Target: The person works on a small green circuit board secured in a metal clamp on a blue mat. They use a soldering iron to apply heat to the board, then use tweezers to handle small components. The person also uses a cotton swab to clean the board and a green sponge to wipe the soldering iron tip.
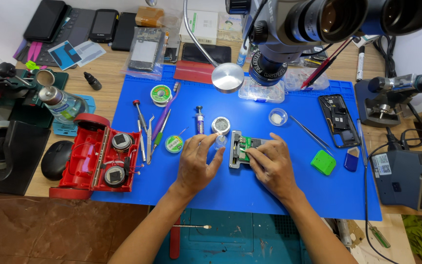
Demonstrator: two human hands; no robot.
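While the green circuit board (243,149) sits clamped in a metal holder (235,155) mid-mat, your right hand (269,164) presses fingertips on it, grasping nothing. Your left hand (196,164) pinches a small clear vial (220,142) beside it. Next move likely needs steady, light pressure on the blue mat (289,195).

Single view, head-worn camera; looks steeply down and forward over workbench from person's seat; near enough that both forearms enter from bottom edge; microscope (318,24) looms close at top, partly blocking far side; blue mat (230,195) fills middle; left hand (196,164) and right hand (272,166) sit near frame centre; bench edge and floor show lower left; no second view to share.
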